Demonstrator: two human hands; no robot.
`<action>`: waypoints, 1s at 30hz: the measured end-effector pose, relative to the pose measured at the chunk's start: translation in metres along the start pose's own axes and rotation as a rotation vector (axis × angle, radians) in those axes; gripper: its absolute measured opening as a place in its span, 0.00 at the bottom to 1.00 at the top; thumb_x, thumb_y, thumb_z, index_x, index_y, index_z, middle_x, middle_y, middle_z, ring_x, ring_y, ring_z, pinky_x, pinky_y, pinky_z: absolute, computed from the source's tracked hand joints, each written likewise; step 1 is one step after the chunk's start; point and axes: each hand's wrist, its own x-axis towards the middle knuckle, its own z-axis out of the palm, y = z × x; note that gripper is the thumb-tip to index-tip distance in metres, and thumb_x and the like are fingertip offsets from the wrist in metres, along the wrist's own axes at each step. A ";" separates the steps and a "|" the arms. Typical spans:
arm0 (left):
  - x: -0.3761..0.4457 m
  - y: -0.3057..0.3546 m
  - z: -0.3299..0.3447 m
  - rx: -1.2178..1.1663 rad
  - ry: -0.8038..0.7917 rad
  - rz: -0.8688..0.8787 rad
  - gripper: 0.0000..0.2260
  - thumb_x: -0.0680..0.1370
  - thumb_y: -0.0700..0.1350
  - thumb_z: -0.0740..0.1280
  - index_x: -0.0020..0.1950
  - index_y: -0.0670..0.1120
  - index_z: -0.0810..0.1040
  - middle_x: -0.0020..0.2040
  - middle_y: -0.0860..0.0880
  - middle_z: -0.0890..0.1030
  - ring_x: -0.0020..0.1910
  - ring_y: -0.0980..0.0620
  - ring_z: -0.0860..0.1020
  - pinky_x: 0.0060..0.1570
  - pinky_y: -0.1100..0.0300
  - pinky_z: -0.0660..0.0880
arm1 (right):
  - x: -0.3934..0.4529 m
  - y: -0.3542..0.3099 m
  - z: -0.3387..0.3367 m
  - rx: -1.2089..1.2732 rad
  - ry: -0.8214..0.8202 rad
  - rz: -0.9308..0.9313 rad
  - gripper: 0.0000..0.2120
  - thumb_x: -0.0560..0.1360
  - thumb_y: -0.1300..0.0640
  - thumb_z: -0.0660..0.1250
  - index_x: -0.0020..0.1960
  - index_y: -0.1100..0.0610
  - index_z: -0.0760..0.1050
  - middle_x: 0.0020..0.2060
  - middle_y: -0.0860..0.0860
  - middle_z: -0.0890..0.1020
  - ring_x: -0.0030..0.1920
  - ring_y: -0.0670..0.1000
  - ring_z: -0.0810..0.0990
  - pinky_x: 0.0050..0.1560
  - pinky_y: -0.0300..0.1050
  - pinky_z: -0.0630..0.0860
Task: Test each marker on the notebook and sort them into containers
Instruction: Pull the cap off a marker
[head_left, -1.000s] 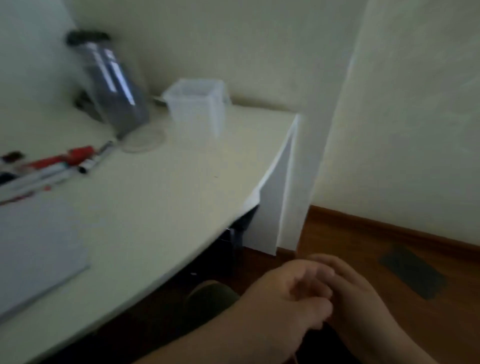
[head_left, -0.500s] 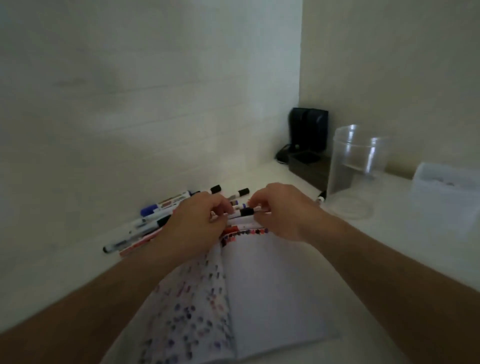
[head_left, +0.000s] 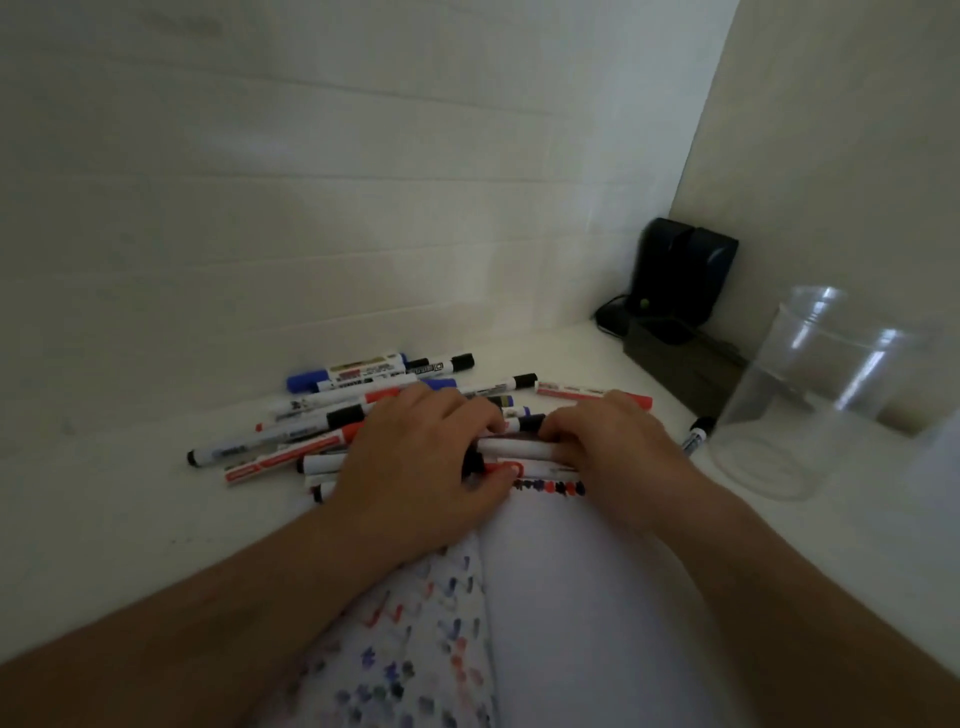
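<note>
An open notebook (head_left: 571, 597) lies in front of me; its left page is full of coloured marks and the right page has one row of marks along the top. Just beyond its top edge, my left hand (head_left: 426, 457) and my right hand (head_left: 613, 441) both grip one white marker (head_left: 514, 448), which lies level between them. The left fingers curl round its dark cap end, the right fingers round the barrel. A pile of several markers (head_left: 337, 410) lies behind and left of my hands. The clear plastic jar (head_left: 810, 395) stands to the right.
A black speaker (head_left: 680, 275) and a dark box (head_left: 675, 358) fill the back corner. One marker (head_left: 696, 436) lies beside the jar and a red one (head_left: 587, 392) behind my right hand. A pale container (head_left: 943, 467) shows blurred at the right edge. White walls close off back and right.
My view swung from the table's right end to the notebook. Both hands came up from my lap to the marker pile and now hold a white marker lower, at the notebook's top edge.
</note>
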 end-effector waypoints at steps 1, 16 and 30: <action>0.001 -0.003 0.000 0.019 0.014 -0.001 0.14 0.75 0.63 0.66 0.57 0.59 0.77 0.50 0.58 0.80 0.50 0.54 0.74 0.53 0.52 0.72 | -0.001 0.002 -0.003 -0.041 0.002 -0.011 0.14 0.82 0.54 0.66 0.64 0.38 0.77 0.53 0.44 0.79 0.54 0.51 0.71 0.51 0.51 0.72; 0.002 0.009 -0.005 -0.232 0.174 0.129 0.12 0.81 0.52 0.67 0.62 0.51 0.73 0.49 0.54 0.78 0.44 0.58 0.76 0.46 0.57 0.77 | -0.034 -0.019 -0.022 0.344 0.109 -0.276 0.04 0.81 0.46 0.66 0.50 0.44 0.77 0.39 0.42 0.78 0.40 0.42 0.76 0.39 0.36 0.68; -0.008 0.030 -0.006 -0.283 0.086 0.173 0.12 0.84 0.56 0.56 0.54 0.50 0.73 0.42 0.56 0.76 0.36 0.57 0.73 0.35 0.58 0.75 | -0.040 -0.037 -0.014 1.685 0.053 -0.029 0.13 0.67 0.62 0.79 0.42 0.61 0.74 0.35 0.60 0.82 0.32 0.52 0.78 0.31 0.40 0.73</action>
